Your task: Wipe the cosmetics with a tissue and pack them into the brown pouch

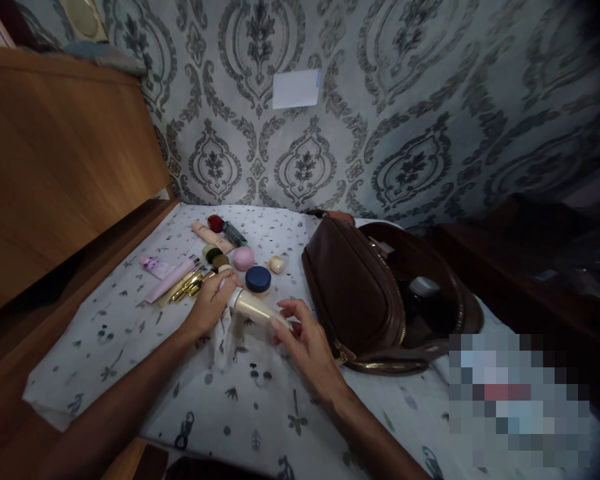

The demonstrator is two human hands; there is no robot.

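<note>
My left hand (209, 305) is closed round the white-capped end of a pale cream cosmetic tube (255, 311). A white wipe or tissue (223, 343) hangs down from the same hand. My right hand (307, 343) has its fingers at the tube's other end, slightly blurred, with the thumb below and the fingers curved above. Just beyond the tube sits a jar with a dark blue lid (258, 278). A round pink container (243, 258) and a small cream-coloured jar (277, 265) stand close by.
Left of the hands lie gold-coloured tubes (190, 283), a pink tube (170, 280) and a purple-patterned tube (155, 266). A brown bag (353, 287) stands unzipped on the right, a grey-capped bottle (424, 288) inside. A wooden cabinet (65, 160) borders the patterned sheet (260, 413).
</note>
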